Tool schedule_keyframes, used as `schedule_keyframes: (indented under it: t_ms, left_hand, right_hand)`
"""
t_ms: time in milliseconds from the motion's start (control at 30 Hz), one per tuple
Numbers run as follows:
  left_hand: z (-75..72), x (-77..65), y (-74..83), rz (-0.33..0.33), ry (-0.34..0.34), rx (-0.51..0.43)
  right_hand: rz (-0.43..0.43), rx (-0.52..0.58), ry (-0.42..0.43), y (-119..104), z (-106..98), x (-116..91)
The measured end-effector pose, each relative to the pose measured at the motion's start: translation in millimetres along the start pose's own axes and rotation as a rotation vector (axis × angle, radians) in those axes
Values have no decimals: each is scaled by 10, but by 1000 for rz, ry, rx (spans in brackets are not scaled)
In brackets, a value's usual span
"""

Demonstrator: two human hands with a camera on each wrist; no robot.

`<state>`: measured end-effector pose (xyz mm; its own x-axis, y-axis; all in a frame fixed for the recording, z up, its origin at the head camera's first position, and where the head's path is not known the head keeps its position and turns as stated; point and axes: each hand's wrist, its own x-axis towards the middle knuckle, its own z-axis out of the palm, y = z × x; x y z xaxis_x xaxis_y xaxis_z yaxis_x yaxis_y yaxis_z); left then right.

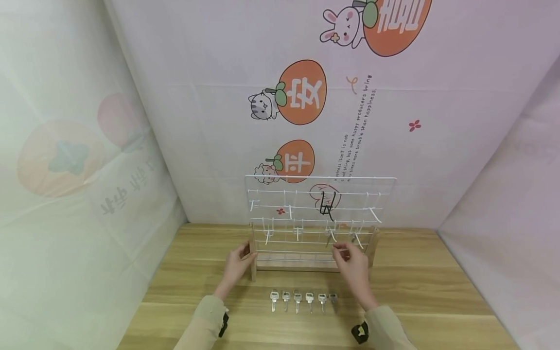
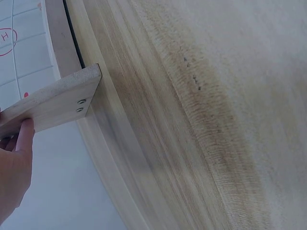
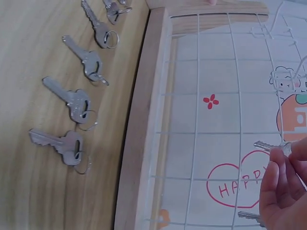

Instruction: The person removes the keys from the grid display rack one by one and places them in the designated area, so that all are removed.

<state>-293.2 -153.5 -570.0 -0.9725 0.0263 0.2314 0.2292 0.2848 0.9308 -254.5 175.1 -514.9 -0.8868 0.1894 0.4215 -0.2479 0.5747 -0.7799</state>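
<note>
A white wire grid rack [image 1: 321,178] with a wooden stand [image 1: 288,264] stands upright on the table, several hooks on its front. My left hand [image 1: 238,265] grips the stand's left wooden post [image 2: 57,98], thumb against its face. At the third lower hook, my right hand [image 1: 353,267] has its thumb and fingers curled together by a key [image 3: 265,145]. Its fingertips cover the key's head and appear to pinch it. A second key [image 3: 248,215] hangs beside it, partly hidden by the hand. Several silver keys [image 1: 297,297] with rings lie in a row before the stand.
The wood-grain table [image 1: 205,238] runs up to a printed white cloth backdrop [image 1: 218,121], with cloth walls at both sides. A black hook piece [image 1: 325,209] is on the upper grid. Dark wrist bands [image 1: 360,333] show at the sleeves.
</note>
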Motion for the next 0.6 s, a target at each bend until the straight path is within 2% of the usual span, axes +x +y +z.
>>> schedule_keyframes:
  t_ms: [300, 600]
  left_hand:
    - [-10, -9, 28, 1, -1, -4]
    - [-4, -7, 17, -5, -4, -11]
  right_hand:
    - [-43, 56, 88, -97, 23, 87]
    - [-59, 37, 138, -116, 78, 153]
